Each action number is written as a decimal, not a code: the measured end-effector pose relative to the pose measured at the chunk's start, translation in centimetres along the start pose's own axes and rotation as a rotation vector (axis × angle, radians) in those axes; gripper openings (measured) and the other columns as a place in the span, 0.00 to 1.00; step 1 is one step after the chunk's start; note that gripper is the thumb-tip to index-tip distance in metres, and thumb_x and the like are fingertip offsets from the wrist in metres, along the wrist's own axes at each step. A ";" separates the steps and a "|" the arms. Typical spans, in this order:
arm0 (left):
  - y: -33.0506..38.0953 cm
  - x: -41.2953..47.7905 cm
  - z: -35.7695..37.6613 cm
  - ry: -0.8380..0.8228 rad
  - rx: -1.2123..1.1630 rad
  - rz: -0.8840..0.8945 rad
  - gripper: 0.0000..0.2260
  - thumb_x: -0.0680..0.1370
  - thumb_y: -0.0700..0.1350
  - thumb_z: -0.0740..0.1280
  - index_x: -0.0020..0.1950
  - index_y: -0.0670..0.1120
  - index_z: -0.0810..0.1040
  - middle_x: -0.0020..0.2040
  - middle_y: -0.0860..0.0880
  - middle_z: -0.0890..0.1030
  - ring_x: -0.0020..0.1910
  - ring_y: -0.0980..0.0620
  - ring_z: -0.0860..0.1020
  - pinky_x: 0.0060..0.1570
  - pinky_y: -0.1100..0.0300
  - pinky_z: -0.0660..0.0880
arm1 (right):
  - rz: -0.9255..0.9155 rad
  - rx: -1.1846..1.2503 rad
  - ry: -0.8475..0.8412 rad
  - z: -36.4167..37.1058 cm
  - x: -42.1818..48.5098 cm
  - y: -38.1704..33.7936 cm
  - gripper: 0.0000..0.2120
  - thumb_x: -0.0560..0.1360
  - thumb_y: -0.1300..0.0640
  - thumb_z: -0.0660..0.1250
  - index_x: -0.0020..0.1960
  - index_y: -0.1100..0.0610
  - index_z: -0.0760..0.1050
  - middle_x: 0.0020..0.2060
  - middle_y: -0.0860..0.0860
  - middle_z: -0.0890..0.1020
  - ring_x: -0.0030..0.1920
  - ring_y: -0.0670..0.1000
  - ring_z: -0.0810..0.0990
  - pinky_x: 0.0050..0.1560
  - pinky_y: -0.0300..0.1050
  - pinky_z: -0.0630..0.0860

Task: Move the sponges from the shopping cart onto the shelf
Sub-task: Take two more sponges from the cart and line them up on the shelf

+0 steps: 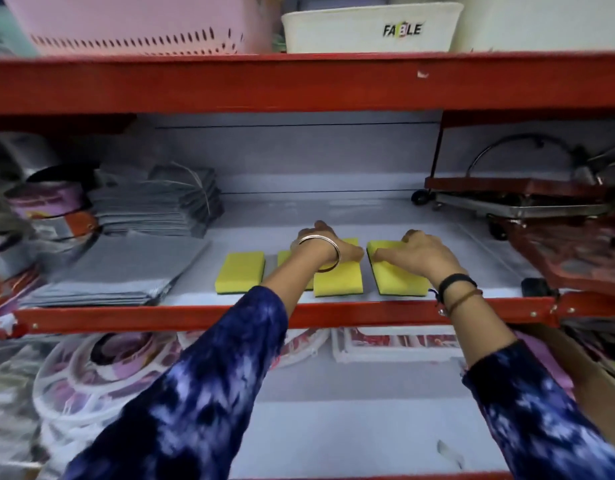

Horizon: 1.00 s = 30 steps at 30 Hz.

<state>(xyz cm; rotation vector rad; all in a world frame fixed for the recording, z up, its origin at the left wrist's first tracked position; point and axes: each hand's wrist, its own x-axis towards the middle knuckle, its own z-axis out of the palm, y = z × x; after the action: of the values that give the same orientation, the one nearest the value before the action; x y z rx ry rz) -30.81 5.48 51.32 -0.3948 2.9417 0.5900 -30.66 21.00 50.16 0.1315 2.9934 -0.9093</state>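
Observation:
Several yellow sponges with dark green undersides lie in a row on the white middle shelf (333, 213), near its red front edge. The leftmost sponge (240, 271) lies free. My left arm partly hides the second sponge (284, 258). My left hand (328, 244), with a metal bangle on the wrist, lies over the far end of the third sponge (337, 281), fingers curled around it. My right hand (418, 252) grips the far end of the fourth sponge (397, 280), which rests flat on the shelf. The shopping cart is out of view.
Stacks of grey packets (153, 202) and tins (46, 202) fill the shelf's left side. A red wheeled rack (527, 202) crowds the right. A pink basket (136, 22) and a white tub (371, 27) stand on the shelf above. Packaged goods lie on the shelf below.

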 end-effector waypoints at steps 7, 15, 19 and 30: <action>1.8 2.7 2.2 0.043 0.096 -0.016 0.40 0.70 0.64 0.67 0.73 0.42 0.59 0.70 0.42 0.69 0.70 0.43 0.67 0.65 0.53 0.70 | 0.057 -0.042 -0.064 1.7 3.5 0.7 0.34 0.70 0.38 0.68 0.65 0.61 0.71 0.65 0.61 0.75 0.62 0.63 0.75 0.56 0.48 0.74; 1.2 3.1 3.9 0.098 0.184 0.112 0.24 0.78 0.54 0.64 0.69 0.41 0.68 0.68 0.42 0.70 0.70 0.43 0.67 0.63 0.53 0.71 | 0.087 -0.091 -0.081 3.0 4.0 1.6 0.39 0.70 0.33 0.63 0.71 0.58 0.65 0.71 0.60 0.68 0.70 0.62 0.67 0.68 0.52 0.69; 0.7 2.9 3.3 0.099 0.248 0.202 0.19 0.79 0.47 0.64 0.67 0.40 0.69 0.69 0.41 0.66 0.66 0.39 0.72 0.62 0.50 0.71 | 0.038 -0.122 -0.051 2.4 3.9 2.4 0.32 0.77 0.37 0.57 0.75 0.53 0.59 0.74 0.58 0.61 0.74 0.62 0.59 0.72 0.55 0.62; -0.4 0.7 4.3 0.014 0.298 0.366 0.19 0.76 0.46 0.68 0.65 0.40 0.77 0.66 0.41 0.77 0.64 0.41 0.75 0.65 0.51 0.73 | -0.035 -0.113 -0.122 1.6 1.0 3.5 0.26 0.74 0.49 0.68 0.70 0.52 0.70 0.70 0.56 0.71 0.69 0.58 0.71 0.69 0.50 0.69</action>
<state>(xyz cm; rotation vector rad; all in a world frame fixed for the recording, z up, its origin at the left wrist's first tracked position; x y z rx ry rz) -31.06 6.68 47.09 0.1733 3.0657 0.1702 -31.42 23.14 46.83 0.0223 2.9333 -0.7197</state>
